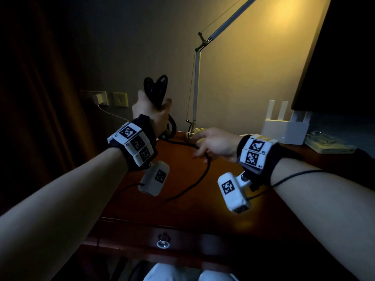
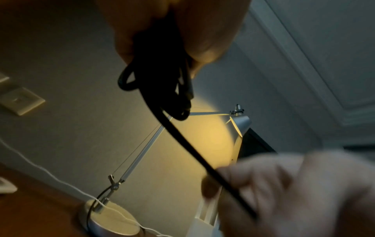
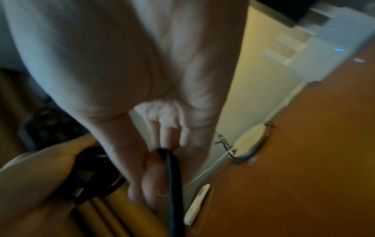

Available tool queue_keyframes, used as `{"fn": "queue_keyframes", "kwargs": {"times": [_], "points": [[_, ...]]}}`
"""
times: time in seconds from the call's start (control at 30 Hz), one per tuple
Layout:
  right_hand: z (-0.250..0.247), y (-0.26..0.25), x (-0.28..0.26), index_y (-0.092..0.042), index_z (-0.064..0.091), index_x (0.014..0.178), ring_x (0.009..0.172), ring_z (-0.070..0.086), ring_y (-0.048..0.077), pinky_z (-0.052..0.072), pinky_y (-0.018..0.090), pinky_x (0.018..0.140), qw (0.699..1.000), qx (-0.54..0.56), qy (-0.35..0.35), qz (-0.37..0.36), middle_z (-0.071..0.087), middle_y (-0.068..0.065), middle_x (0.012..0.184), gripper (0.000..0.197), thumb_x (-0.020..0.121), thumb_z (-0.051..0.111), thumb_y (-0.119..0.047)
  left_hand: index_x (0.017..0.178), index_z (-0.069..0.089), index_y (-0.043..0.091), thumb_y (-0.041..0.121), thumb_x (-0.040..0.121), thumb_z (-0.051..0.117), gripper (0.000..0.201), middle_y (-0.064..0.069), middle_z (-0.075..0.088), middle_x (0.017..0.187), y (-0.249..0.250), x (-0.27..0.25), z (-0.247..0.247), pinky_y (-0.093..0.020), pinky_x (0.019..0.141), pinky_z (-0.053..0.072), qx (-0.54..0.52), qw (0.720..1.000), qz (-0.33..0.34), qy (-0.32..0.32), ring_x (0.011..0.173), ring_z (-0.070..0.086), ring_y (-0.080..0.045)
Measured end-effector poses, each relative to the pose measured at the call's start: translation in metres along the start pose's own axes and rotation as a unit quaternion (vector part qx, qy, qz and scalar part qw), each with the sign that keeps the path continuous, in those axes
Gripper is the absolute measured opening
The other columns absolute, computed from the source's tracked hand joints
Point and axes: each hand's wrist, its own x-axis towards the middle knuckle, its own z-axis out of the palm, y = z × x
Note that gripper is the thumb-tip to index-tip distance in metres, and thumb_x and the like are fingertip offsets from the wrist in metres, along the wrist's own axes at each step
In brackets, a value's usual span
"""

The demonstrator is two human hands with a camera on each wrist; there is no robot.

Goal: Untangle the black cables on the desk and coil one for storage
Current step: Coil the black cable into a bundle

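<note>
My left hand (image 1: 151, 110) is raised above the back left of the desk and grips a bundle of black cable loops (image 1: 156, 89); the loops stick up above the fist. In the left wrist view the coil (image 2: 160, 83) hangs from my fingers. One strand of the black cable (image 1: 178, 143) runs from the coil to my right hand (image 1: 211, 144), which pinches it just above the desk. Past that hand the loose cable (image 1: 194, 184) trails across the wooden desk toward the front. The right wrist view shows the cable (image 3: 172, 173) passing between my fingers.
A desk lamp (image 1: 195, 88) with a round base (image 1: 197, 131) stands at the back centre. A white router (image 1: 284, 128) and a flat pale item (image 1: 330, 144) sit at the back right. Wall sockets (image 1: 105, 98) with a white charger lie left. A drawer knob (image 1: 163, 243) is at the front.
</note>
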Motion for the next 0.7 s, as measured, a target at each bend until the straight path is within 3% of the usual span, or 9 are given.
{"fn": "queue_keyframes", "kwargs": {"times": [0.17, 0.23, 0.37, 0.4, 0.47, 0.53, 0.6, 0.63, 0.7], "points": [[-0.007, 0.011, -0.003, -0.007, 0.053, 0.108, 0.082, 0.065, 0.028, 0.054, 0.040, 0.073, 0.992, 0.051, -0.087, 0.069, 0.066, 0.014, 0.084, 0.015, 0.096, 0.045, -0.003, 0.130, 0.040, 0.013, 0.032, 0.090, 0.062, 0.049, -0.009, 0.055, 0.128, 0.001, 0.001, -0.004, -0.026, 0.080, 0.044, -0.010, 0.999, -0.002, 0.043, 0.113, 0.056, -0.026], [-0.008, 0.014, -0.003, -0.010, 0.051, 0.110, 0.081, 0.068, 0.030, 0.052, 0.043, 0.077, 0.990, 0.076, -0.102, 0.060, 0.066, 0.012, 0.077, 0.014, 0.100, 0.042, -0.008, 0.130, 0.040, 0.014, 0.029, 0.090, 0.063, 0.049, -0.009, 0.055, 0.130, -0.001, 0.000, -0.002, -0.027, 0.084, 0.045, -0.008, 0.999, 0.001, 0.047, 0.115, 0.055, -0.027], [-0.007, 0.010, -0.003, -0.015, 0.064, 0.110, 0.057, 0.044, 0.013, 0.040, 0.027, 0.057, 0.997, 0.037, -0.049, -0.040, 0.044, 0.003, 0.066, 0.022, 0.102, 0.043, -0.016, 0.132, 0.040, 0.015, 0.024, 0.087, 0.067, 0.054, -0.011, 0.055, 0.131, -0.008, 0.000, 0.001, -0.039, 0.096, 0.048, 0.021, 0.999, 0.008, 0.033, 0.120, 0.054, -0.030], [-0.007, 0.006, -0.004, -0.019, 0.068, 0.104, 0.057, 0.043, 0.017, 0.040, 0.029, 0.058, 0.997, -0.011, -0.026, -0.073, 0.048, 0.008, 0.068, 0.022, 0.101, 0.046, -0.019, 0.132, 0.040, 0.015, 0.025, 0.086, 0.068, 0.054, -0.011, 0.055, 0.131, -0.010, 0.000, 0.002, -0.037, 0.093, 0.047, 0.038, 0.999, 0.008, 0.022, 0.119, 0.054, -0.030], [-0.006, -0.004, -0.005, -0.028, 0.074, 0.092, 0.069, 0.052, 0.038, 0.045, 0.037, 0.068, 0.985, -0.111, 0.006, -0.135, 0.065, 0.024, 0.087, 0.021, 0.097, 0.054, -0.026, 0.133, 0.042, 0.018, 0.032, 0.084, 0.070, 0.058, -0.009, 0.055, 0.131, -0.013, -0.001, 0.006, -0.031, 0.083, 0.044, 0.081, 0.996, 0.012, -0.019, 0.118, 0.054, -0.028], [-0.003, -0.013, -0.010, -0.029, 0.073, 0.088, 0.081, 0.059, 0.044, 0.050, 0.043, 0.075, 0.967, -0.178, 0.023, -0.179, 0.071, 0.017, 0.091, 0.018, 0.095, 0.057, -0.025, 0.136, 0.044, 0.024, 0.045, 0.081, 0.070, 0.064, -0.002, 0.055, 0.133, -0.016, -0.003, 0.011, -0.026, 0.077, 0.042, 0.141, 0.985, 0.040, -0.086, 0.115, 0.055, -0.023], [-0.004, -0.020, -0.015, -0.021, 0.071, 0.093, 0.059, 0.056, 0.014, 0.047, 0.029, 0.064, 0.953, -0.205, 0.051, -0.215, 0.063, -0.010, 0.061, 0.013, 0.095, 0.059, -0.018, 0.136, 0.048, 0.024, 0.048, 0.081, 0.069, 0.063, 0.000, 0.058, 0.129, -0.019, -0.001, 0.016, -0.026, 0.076, 0.047, 0.181, 0.970, 0.054, -0.150, 0.109, 0.059, -0.022], [-0.005, -0.024, -0.016, -0.020, 0.071, 0.093, 0.051, 0.047, 0.002, 0.040, 0.019, 0.058, 0.945, -0.212, 0.076, -0.236, 0.053, -0.014, 0.053, 0.010, 0.093, 0.061, -0.017, 0.134, 0.049, 0.020, 0.044, 0.084, 0.068, 0.059, -0.004, 0.060, 0.126, -0.019, 0.000, 0.018, -0.028, 0.075, 0.048, 0.179, 0.967, 0.040, -0.178, 0.105, 0.060, -0.023], [-0.006, -0.028, -0.019, -0.026, 0.071, 0.091, 0.050, 0.046, -0.005, 0.036, 0.008, 0.057, 0.927, -0.222, 0.130, -0.273, 0.050, -0.016, 0.056, 0.009, 0.089, 0.068, -0.017, 0.129, 0.053, 0.012, 0.041, 0.090, 0.061, 0.049, -0.010, 0.064, 0.116, -0.019, 0.000, 0.019, -0.029, 0.071, 0.049, 0.128, 0.966, 0.007, -0.226, 0.098, 0.062, -0.023]]}}
